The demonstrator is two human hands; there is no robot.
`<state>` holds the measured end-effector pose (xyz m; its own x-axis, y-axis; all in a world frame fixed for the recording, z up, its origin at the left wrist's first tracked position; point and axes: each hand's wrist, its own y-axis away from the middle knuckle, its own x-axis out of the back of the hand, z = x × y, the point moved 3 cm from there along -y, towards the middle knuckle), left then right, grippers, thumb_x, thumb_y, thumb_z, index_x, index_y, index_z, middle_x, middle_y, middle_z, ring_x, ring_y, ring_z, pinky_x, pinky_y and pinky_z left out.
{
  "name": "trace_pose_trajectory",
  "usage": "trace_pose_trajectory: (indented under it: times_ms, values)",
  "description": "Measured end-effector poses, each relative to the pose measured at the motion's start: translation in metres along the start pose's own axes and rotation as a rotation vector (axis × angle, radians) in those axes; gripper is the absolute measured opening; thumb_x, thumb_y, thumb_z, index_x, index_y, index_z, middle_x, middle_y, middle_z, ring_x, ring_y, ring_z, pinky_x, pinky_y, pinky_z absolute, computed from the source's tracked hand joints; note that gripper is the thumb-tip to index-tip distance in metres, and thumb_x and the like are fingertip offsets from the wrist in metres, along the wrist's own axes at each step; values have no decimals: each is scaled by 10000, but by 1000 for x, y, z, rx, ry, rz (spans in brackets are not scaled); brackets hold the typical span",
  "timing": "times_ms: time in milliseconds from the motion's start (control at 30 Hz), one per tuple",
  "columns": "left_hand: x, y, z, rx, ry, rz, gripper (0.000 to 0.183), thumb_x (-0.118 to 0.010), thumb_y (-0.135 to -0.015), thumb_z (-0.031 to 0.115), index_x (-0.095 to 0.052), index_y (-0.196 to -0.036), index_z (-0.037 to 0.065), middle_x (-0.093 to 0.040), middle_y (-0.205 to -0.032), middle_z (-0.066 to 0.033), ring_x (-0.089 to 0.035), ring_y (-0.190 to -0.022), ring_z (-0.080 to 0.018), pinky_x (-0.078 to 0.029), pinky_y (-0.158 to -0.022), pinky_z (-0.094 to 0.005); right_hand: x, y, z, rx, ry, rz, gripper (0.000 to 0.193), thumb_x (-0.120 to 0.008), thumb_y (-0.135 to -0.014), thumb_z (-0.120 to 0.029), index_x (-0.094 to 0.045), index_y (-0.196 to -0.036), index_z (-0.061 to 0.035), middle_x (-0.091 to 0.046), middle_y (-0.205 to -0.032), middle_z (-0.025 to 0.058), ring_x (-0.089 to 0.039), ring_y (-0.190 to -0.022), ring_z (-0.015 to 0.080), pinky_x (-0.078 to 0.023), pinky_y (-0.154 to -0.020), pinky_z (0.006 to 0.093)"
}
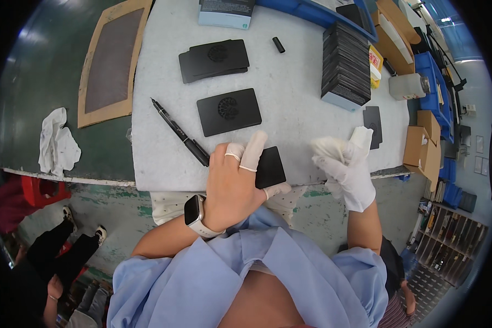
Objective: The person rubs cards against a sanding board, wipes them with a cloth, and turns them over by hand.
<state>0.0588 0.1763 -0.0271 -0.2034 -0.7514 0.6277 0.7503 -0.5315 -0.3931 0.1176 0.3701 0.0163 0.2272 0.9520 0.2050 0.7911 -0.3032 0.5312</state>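
My left hand point(232, 183), with pale finger cots on its thumb and some fingers, is at the table's near edge. Its thumb and forefinger are closed about the edges of a plain black card point(271, 167). On my right hand point(356, 177) is a white glove; its fingers are bunched round what looks like a crumpled white cloth point(328, 146), raised to the right of that card. A black pen point(179, 131) lies beside my left hand. Just beyond is a black card with a round tree-like emblem point(228, 111), and farther off a loose stack of similar cards point(214, 59).
A tall row of black cards point(345, 63) stands at the right, near a blue tray point(311, 15). A small black cap point(279, 45), a jar point(409, 86) and cardboard boxes point(421, 145) are around. At left lie a framed brown board point(113, 60) and a white rag point(59, 143).
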Motion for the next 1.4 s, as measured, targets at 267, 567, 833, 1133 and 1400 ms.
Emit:
trace_pose_trajectory:
  times_ms: [267, 567, 833, 1133, 1400]
  values:
    - [4, -2, 3, 33, 8, 16, 949, -867, -510, 401, -464, -1254, -29, -510, -888, -129, -459, -797, -295, -394, -740, -379, 47, 18, -14, 888, 224, 864, 300, -649, -832, -83, -623, -1118, 0, -659, -925, 91, -626, -743, 143, -494, -630, 284]
    - [1, -1, 3, -29, -53, 61, 877, -848, -525, 392, -511, -1208, -43, -467, -881, -148, -442, -782, -308, -405, -714, -398, 37, 27, 27, 292, 1204, 609, 240, -601, -882, -226, -663, -947, -4, -626, -851, 210, -623, -672, 344, -493, -614, 379]
    - [-1, -1, 3, 2, -56, 56, 867, -846, -524, 394, -517, -1202, -33, -469, -897, -146, -443, -790, -311, -402, -708, -400, 43, 21, 39, 421, 1225, 626, 208, -623, -859, -224, -676, -861, -22, -633, -853, 162, -610, -599, 323, -489, -539, 377]
    - [2, 2, 2, -9, -32, 46, 889, -856, -518, 356, -492, -1234, -26, -463, -921, -134, -444, -830, -310, -396, -733, -396, 28, 20, -5, 510, 727, 413, 162, -634, -774, -105, -685, -927, -85, -585, -784, 121, -598, -682, 313, -488, -626, 343]
    - [0, 1, 2, 10, -38, 19, 877, -866, -525, 311, -488, -1246, -14, -453, -907, -124, -448, -824, -311, -397, -725, -397, -25, -15, -9, 818, 972, 40, 353, -604, -712, -47, -671, -1042, -155, -521, -725, 96, -559, -629, 291, -449, -537, 386]
